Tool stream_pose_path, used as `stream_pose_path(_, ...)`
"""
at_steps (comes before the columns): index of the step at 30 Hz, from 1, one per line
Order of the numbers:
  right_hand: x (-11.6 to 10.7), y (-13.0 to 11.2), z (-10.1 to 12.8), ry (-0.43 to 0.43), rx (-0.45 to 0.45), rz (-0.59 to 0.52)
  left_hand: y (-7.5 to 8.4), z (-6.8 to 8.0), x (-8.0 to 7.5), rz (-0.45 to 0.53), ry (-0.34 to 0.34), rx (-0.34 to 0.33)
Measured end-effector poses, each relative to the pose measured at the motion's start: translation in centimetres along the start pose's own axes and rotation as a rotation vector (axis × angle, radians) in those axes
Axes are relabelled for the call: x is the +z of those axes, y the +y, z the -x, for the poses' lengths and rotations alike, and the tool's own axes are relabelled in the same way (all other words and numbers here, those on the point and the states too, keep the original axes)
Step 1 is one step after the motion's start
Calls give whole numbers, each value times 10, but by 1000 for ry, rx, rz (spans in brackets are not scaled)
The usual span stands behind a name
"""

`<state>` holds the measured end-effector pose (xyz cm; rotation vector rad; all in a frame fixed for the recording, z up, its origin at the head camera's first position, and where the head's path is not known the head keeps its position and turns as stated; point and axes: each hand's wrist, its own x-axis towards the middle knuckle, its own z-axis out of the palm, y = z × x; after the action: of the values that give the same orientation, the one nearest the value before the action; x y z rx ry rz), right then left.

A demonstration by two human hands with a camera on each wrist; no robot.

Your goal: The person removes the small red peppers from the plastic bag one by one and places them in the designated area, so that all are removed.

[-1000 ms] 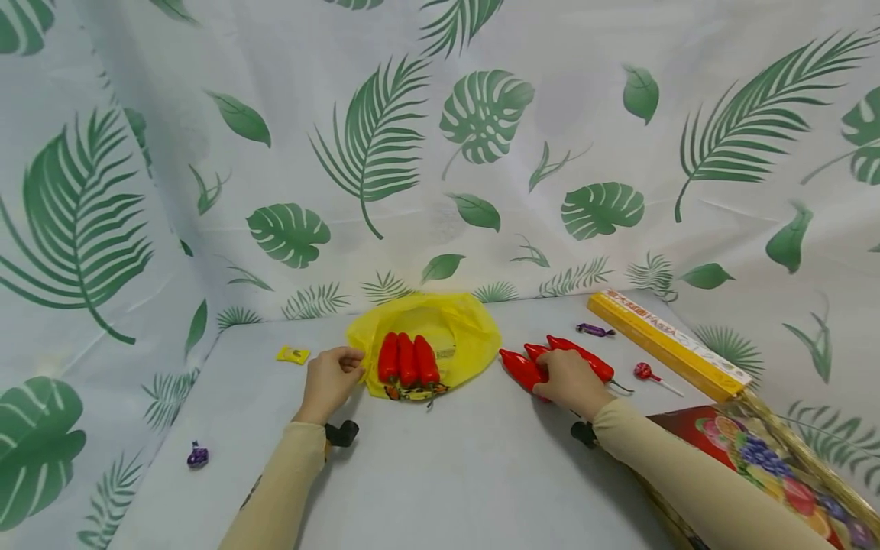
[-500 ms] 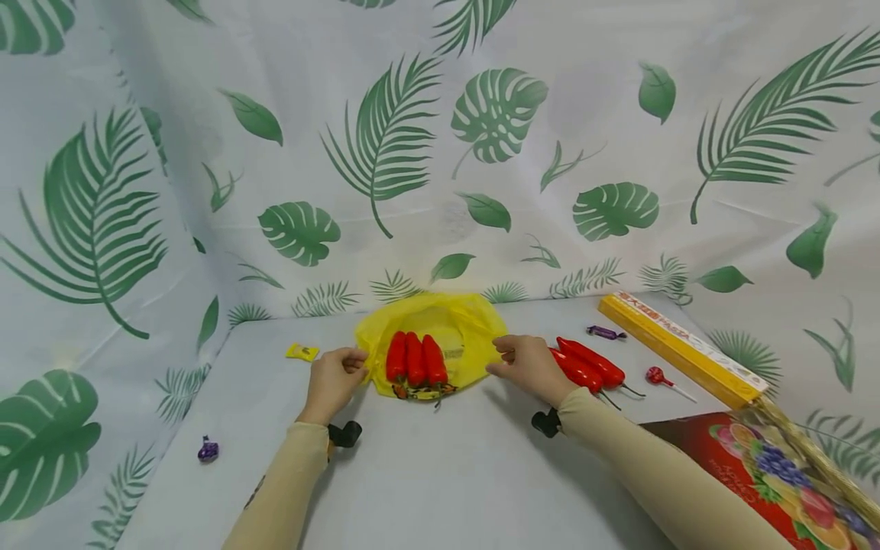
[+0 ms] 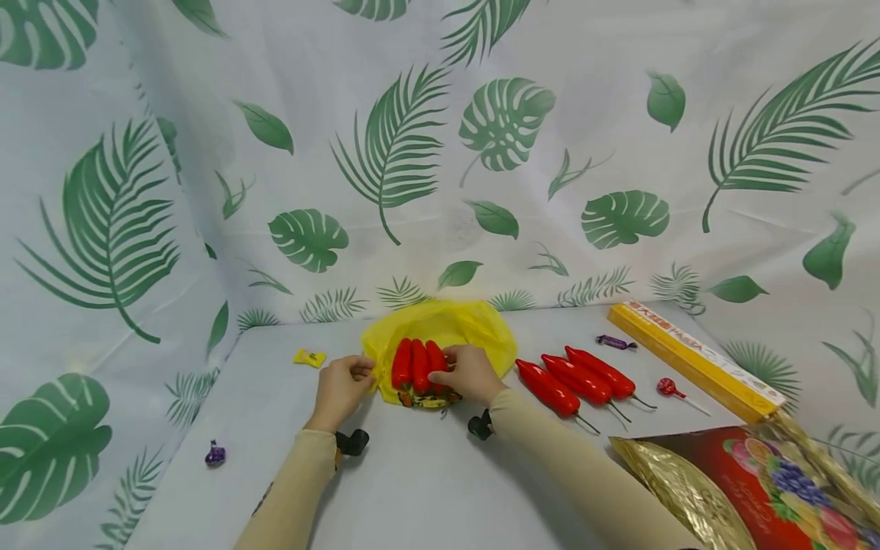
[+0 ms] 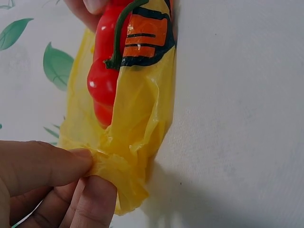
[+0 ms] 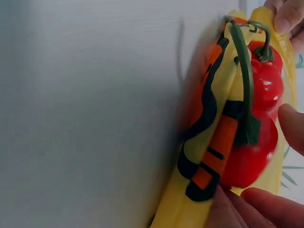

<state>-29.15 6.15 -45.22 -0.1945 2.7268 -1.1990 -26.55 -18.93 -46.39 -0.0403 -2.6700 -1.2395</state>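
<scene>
- My left hand (image 3: 341, 386) pinches the edge of the yellow bag (image 3: 481, 330), thumb and finger clamped on a crumpled fold.
- My right hand (image 3: 467, 373) rests on the three red peppers (image 3: 418, 363) lying on the bag; whether it actually grasps them I cannot tell.
- Three more loose peppers (image 3: 576, 376) lie on the table (image 3: 426, 473), just right of the bag.
- A lollipop (image 3: 668, 388) and a long yellow box (image 3: 694, 359) sit farther right.

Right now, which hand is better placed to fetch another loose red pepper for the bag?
Right hand: it only touches the bagged peppers, nearer the loose peppers. Left hand pinches the yellow bag edge.
</scene>
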Motion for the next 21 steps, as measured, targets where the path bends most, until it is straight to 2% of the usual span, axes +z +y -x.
stream_pose_path(11,12,-5,-11,-1,-86,-28,-1,-1,-5,-16,7,-20)
stream_pose_path(16,12,-7,-11,24,-99,10,-5,-2,-7,-14,8,1)
stream_pose_path(21,6,-5,-7,27,-91,49,-9,-1,-11,-27,15,-5)
